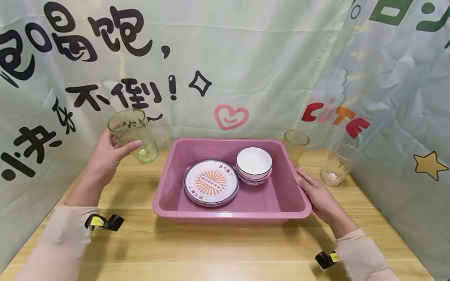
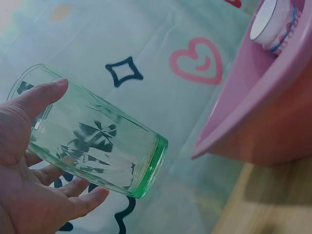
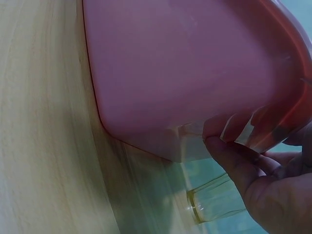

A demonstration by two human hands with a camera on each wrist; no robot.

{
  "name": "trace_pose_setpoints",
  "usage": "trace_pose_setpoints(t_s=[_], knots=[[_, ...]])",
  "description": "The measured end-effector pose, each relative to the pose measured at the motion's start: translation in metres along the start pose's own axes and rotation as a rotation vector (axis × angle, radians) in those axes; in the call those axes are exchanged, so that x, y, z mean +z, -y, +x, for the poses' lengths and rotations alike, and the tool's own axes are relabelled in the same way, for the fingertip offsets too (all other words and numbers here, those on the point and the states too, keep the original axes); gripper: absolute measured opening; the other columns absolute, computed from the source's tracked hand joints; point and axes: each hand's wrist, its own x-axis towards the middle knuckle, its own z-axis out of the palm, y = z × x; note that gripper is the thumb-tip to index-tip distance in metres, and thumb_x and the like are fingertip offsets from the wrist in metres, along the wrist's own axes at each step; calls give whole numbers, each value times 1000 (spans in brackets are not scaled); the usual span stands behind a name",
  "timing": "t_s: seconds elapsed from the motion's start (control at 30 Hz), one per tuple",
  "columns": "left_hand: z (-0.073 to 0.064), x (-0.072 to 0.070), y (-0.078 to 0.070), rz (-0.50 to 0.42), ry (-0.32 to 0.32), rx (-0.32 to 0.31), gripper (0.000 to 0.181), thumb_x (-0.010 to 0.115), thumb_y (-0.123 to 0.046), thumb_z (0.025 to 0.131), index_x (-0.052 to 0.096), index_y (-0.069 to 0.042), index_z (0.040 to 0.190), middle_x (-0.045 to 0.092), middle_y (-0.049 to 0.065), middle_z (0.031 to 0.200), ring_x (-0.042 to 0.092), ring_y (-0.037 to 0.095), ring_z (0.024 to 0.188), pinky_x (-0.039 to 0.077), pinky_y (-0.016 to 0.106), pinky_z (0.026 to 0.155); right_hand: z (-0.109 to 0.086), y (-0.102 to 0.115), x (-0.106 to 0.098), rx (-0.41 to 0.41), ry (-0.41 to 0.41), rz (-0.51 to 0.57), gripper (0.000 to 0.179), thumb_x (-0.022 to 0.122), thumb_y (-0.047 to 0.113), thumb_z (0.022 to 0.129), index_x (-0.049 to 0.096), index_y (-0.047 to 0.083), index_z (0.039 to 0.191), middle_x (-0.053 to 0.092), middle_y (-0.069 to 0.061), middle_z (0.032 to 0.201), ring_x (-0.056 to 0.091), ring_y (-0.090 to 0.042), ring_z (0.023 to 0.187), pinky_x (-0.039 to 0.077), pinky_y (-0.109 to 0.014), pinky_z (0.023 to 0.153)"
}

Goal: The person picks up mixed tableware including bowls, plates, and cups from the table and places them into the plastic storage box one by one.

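My left hand [image 1: 110, 151] holds a clear green drinking glass [image 2: 105, 141] above the table, left of a pink plastic basin [image 1: 228, 217]. The thumb lies along one side of the glass and the fingers along the other. Its mouth tilts up toward the hand, its thick base toward the basin in the left wrist view. My right hand [image 1: 319, 197] is at the basin's right side, fairly straight fingers [image 3: 229, 156] touching the outer wall below the rim. Inside the basin are a stack of patterned plates [image 1: 211, 183] and a stack of white-lined bowls [image 1: 254, 162].
Just behind the basin's right end stands an amber glass [image 1: 296, 145]. A clear glass [image 1: 339, 165] stands farther right, beyond the right hand. The wooden table [image 1: 215, 258] meets a printed cloth backdrop [image 1: 267, 71] at the back and sides.
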Motion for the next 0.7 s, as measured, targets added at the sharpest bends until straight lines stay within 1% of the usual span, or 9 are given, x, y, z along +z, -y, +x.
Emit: trace_pose_setpoints(t_s=[0.17, 0.27, 0.4, 0.57, 0.7], knots=[[-1, 13, -8, 42, 12, -33, 76, 75, -8, 87, 30, -17, 148, 48, 8, 133, 58, 14, 106, 51, 20, 85, 0, 1, 0, -3, 0, -32, 63, 39, 34, 107, 13, 8, 157, 27, -27, 152, 52, -4, 112, 49, -21, 88], [-1, 21, -13, 60, 32, -40, 78, 75, -10, 87, 28, -16, 149, 49, 9, 131, 58, 15, 107, 50, 21, 87, 0, 2, 0, -3, -3, -53, 63, 40, 34, 107, 14, 7, 157, 29, -29, 150, 54, -6, 110, 50, -23, 87], [1, 32, -17, 75, 68, -47, 80, 75, -10, 87, 26, -15, 151, 47, 11, 135, 56, 19, 111, 48, 24, 92, 1, 3, 0, 0, -8, -69, 62, 40, 34, 106, 16, 6, 157, 34, -30, 146, 57, -8, 107, 52, -25, 85], [3, 48, -19, 96, 113, -26, 81, 75, -10, 86, 26, -13, 151, 43, 11, 141, 51, 23, 115, 46, 33, 98, 1, 5, -1, -9, -1, -84, 61, 40, 31, 107, 16, 4, 156, 40, -30, 140, 59, -9, 103, 53, -26, 84], [5, 61, -19, 89, 152, -17, 82, 76, -9, 85, 27, -12, 151, 41, 11, 143, 48, 27, 119, 42, 42, 103, 1, 8, -1, -7, 8, -92, 60, 39, 28, 107, 16, 2, 156, 43, -31, 138, 59, -10, 102, 53, -26, 83]])
